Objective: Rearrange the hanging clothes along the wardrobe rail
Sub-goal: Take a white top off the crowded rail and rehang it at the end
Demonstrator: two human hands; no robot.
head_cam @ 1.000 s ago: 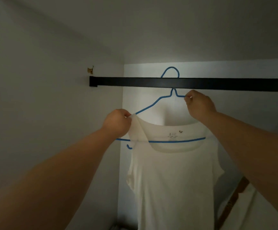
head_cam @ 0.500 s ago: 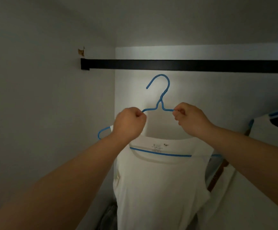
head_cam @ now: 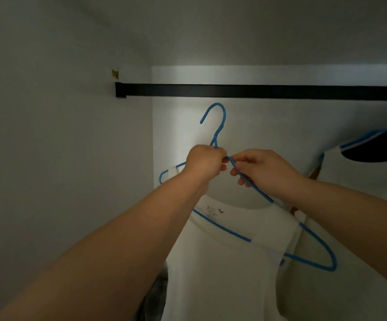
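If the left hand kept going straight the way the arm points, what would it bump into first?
Probably the black rail above; the left hand already grips the blue hanger just under it. Depth is unclear, so it might reach the back wall instead.

Matt black rail (head_cam: 257, 91) — smooth blue coated hanger (head_cam: 315, 242) — soft white cloth top (head_cam: 222, 274).

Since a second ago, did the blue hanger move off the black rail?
Yes. The blue hanger came off the black rail and now sits lower, its hook free below the rail, held by the left hand and right hand.

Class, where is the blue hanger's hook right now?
In the head view, the hook sits centre frame, off and just below the black rail, directly above the left hand.
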